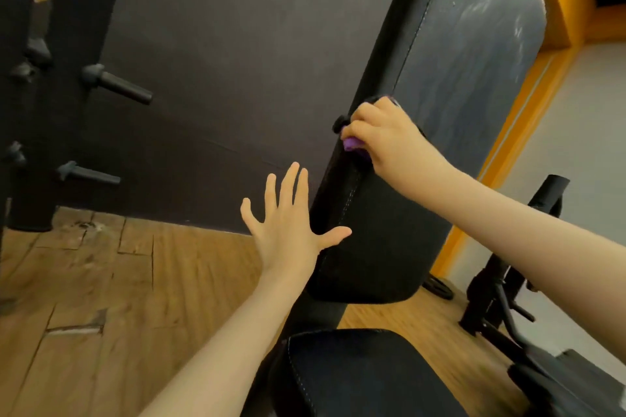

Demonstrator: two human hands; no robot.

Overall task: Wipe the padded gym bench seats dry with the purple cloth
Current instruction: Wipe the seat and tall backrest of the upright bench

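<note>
The step in hand looks like wiping the left edge of the upright back pad [450, 54], which rises through the centre and upper right of the frame. To do it well, the cloth should stay flat against the seam and travel down along the stitched edge in overlapping passes, with steady pressure, so no damp streak is left (the pad's broad face at upper right shows pale smears, perhaps moisture).

The right hand [382, 132], at centre right, has its fingers curled round the purple cloth [352, 144] and presses it to the pad's edge. Only a small bunch of cloth shows, peeking out below the fingers on their left side.

The left hand [288, 223], at lower centre, is spread wide with straight fingers and holds nothing; its thumb lies beside the pad's lower edge. Whether it touches I cannot tell.

The seat pad [366, 372] sits at bottom centre.
</note>
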